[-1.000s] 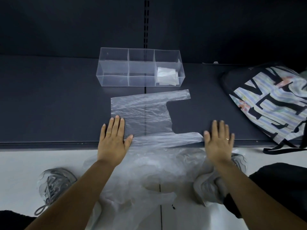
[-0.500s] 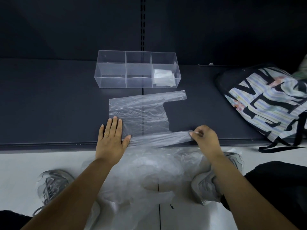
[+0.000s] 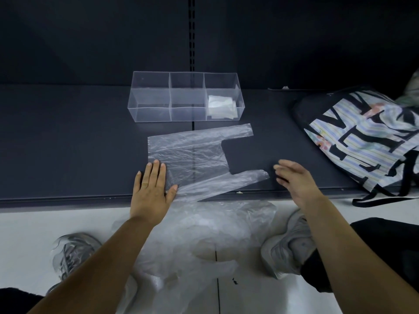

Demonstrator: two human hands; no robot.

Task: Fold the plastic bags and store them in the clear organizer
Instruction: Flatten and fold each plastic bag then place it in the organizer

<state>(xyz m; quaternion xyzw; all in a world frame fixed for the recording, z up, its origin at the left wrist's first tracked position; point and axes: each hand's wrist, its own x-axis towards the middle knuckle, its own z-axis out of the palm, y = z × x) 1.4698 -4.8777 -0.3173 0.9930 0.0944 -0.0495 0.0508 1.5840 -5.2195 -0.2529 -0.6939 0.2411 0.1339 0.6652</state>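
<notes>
Crouching at the bottom of the frame over a pale floor (image 3: 34, 234), with a grey left shoe (image 3: 72, 252) showing at lower left and a grey right shoe (image 3: 285, 245) at lower right. Straddling a loose heap of clear bags (image 3: 204, 234) crumpled on the floor at bottom centre, between the shoes, just below the front lip of a dark shelf (image 3: 68, 143). Reaching both bare forearms up from the lower corners toward that lip, hands well apart. Pressing the left hand (image 3: 152, 193) flat, fingers straight and together, thumb spread, onto the near left corner of a plastic bag (image 3: 188, 152) spread on the shelf at centre frame; wearing a gold ring (image 3: 144, 184) on one finger. Holding the right hand (image 3: 294, 180) right of centre, fingers loose and nearly straight, gripping nothing, fingertips just beside the end of the bag's near handle; blurring too much to tell whether touching plastic or shelf. Working on a bag lying flat, body leftward, two handles running rightward, the near one slanting toward the shelf's front edge. Facing, just beyond the bag and above centre, the clear organizer (image 3: 149, 105), three compartments in a row, the right-hand one holding a white folded bag (image 3: 221, 107). Sharing the shelf, at the right edge of the frame and well apart from the organizer, with a striped tote bag (image 3: 367, 137) lettered in black, its black straps trailing over the front edge
</notes>
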